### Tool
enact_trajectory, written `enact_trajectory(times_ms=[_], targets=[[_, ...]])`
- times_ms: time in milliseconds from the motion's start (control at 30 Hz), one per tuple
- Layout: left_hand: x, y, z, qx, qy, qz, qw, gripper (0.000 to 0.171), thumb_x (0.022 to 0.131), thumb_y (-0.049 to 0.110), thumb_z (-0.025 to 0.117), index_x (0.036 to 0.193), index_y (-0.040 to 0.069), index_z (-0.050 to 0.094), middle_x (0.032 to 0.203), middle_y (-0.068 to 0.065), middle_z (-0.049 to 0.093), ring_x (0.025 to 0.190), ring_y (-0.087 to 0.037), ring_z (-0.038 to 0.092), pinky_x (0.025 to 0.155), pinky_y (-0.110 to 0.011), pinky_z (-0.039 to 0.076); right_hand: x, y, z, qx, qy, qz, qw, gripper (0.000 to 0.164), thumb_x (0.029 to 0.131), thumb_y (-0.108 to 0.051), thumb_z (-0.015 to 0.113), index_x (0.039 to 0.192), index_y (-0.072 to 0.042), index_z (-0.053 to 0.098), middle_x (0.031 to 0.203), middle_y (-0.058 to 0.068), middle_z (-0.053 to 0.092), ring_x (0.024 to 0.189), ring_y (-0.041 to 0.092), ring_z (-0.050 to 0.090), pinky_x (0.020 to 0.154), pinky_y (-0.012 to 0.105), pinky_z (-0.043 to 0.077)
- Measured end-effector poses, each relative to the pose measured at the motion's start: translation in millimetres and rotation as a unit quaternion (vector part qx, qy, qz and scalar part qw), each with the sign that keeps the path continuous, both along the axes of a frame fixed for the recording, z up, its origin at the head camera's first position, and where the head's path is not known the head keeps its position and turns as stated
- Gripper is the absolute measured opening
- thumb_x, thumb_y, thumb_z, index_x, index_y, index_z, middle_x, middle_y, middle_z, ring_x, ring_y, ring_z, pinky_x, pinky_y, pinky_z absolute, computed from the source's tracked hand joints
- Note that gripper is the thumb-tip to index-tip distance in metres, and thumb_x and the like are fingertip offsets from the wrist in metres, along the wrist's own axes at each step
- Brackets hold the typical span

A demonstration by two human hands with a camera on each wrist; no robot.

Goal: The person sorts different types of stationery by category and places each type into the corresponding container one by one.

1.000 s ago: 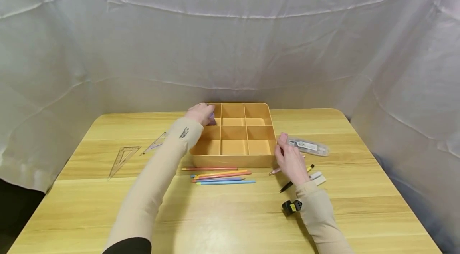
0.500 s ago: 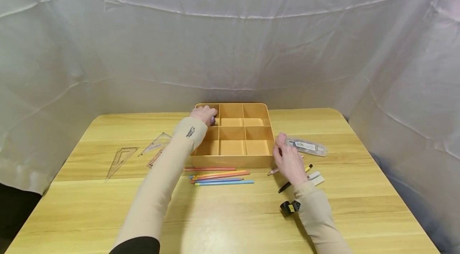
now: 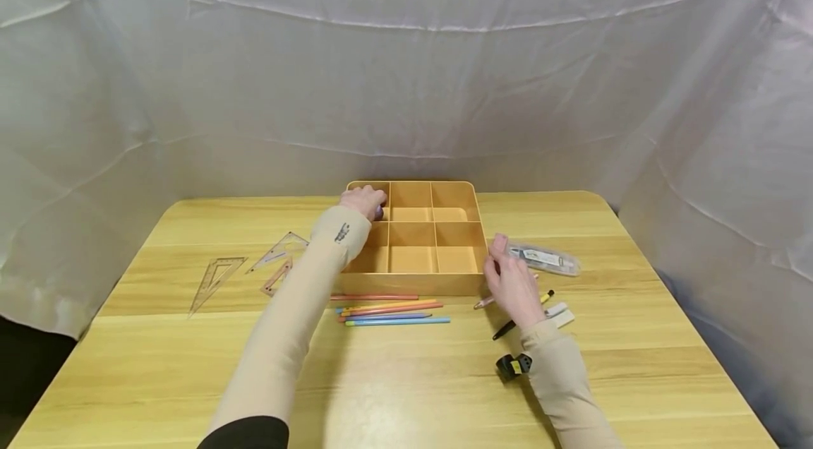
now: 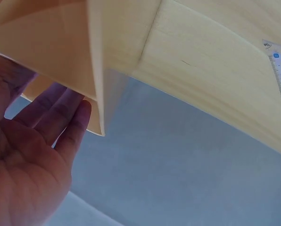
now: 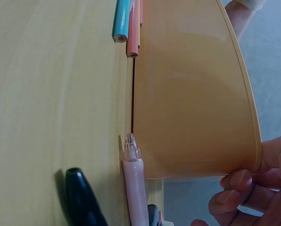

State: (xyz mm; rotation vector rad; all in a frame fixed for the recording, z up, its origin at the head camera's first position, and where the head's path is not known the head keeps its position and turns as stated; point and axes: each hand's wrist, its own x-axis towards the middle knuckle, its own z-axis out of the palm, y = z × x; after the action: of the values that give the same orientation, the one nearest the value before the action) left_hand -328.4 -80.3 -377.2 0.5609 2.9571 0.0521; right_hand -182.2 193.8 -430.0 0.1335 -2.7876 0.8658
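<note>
An orange storage box with several compartments stands at the back middle of the table. My left hand reaches into its back left compartment. A small purple object shows at the fingers in the head view; its kind cannot be made out. In the left wrist view the left hand has its fingertips hidden behind the compartment wall. My right hand is at the box's front right corner. Seen from the right wrist, that hand pinches the corner's rim between thumb and curled fingers.
Several coloured pencils lie before the box. On the left are a large set square, a smaller one and a reddish one. Right of the box lie a clear case, a pink pen and a black pen.
My left hand has shifted slightly right within the back left compartment, the purple object moving with it. The reddish set square has come out from behind the left sleeve. My right hand stays put.
</note>
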Motion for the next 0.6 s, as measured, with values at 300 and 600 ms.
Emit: enact_trajectory(times_ms=[300, 600], targets=[[6.8, -1, 3.4, -0.001, -0.008, 0.01, 0.9999, 0.028, 0.095, 0.003, 0.057, 0.119, 0.014, 0.069, 0.124, -0.016, 0.071, 0.113, -0.037, 0.067, 0.093, -0.05, 0.056, -0.9, -1, 1.7, -0.003, -0.012, 0.001, 1.0, 0.042, 0.101, -0.012, 0.049, 0.136, 0.01, 0.056, 0.056, 0.005, 0.047, 0.044, 0.011, 0.035, 0.04, 0.024, 0.03], [17.4, -14, 6.4, 0.041, 0.004, 0.011, 0.9991, 0.036, 0.105, 0.033, 0.054, 0.135, 0.016, 0.062, 0.136, -0.014, 0.066, 0.127, -0.036, 0.061, 0.1, -0.058, 0.052, -1.3, 0, 1.2, -0.006, -0.011, 0.007, 1.0, 0.041, 0.101, -0.011, 0.049, 0.135, 0.011, 0.056, 0.056, 0.006, 0.048, 0.044, 0.011, 0.036, 0.039, 0.022, 0.03]])
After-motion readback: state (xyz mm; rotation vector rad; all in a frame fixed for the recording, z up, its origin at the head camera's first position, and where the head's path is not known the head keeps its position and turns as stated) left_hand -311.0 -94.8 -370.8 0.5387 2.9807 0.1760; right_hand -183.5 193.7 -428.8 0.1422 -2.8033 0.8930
